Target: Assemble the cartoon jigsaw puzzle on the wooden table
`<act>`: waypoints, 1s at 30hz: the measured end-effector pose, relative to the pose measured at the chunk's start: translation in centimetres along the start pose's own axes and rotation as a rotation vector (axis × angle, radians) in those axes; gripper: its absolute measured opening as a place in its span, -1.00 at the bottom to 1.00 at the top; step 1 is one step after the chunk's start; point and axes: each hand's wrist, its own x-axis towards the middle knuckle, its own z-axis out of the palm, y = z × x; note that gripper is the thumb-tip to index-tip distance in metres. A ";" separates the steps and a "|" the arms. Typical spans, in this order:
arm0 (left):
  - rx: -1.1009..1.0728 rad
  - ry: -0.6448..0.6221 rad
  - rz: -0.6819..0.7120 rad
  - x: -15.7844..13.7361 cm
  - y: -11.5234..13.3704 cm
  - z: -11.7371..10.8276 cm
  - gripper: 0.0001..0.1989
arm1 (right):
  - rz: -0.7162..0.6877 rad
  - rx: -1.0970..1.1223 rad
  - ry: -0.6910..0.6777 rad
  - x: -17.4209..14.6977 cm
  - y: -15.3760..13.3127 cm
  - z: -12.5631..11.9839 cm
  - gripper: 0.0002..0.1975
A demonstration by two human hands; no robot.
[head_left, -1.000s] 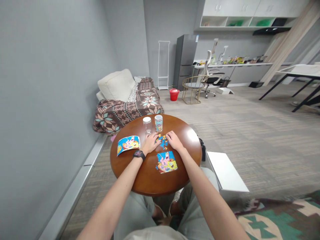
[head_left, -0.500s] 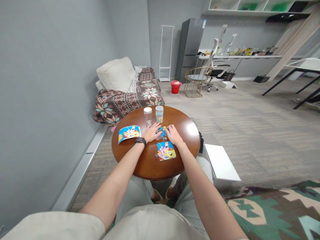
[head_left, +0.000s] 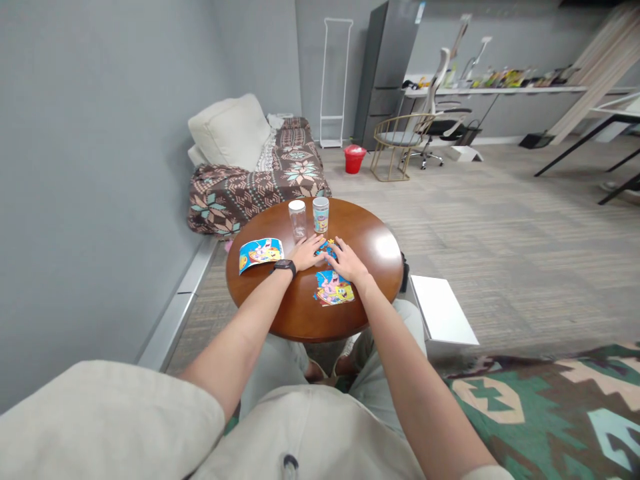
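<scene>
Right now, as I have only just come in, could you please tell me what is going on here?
A person sits at a round table, the left hand and right hand spread around loose puzzle pieces from either side. Nearer the person lies a joined puzzle section. A curved printed sheet lies to its left, and a clear jar with a white lid and a printed container stand beyond the hands.

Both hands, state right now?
Left hand: open, palm down at the loose puzzle pieces; nothing visibly held.
Right hand: open, palm down at the same pieces; nothing visibly held.
</scene>
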 end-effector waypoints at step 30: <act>-0.020 -0.037 -0.009 0.1 0.1 -0.1 -0.39 | 0.059 -0.217 -0.120 -0.4 -1.4 -1.0 -0.34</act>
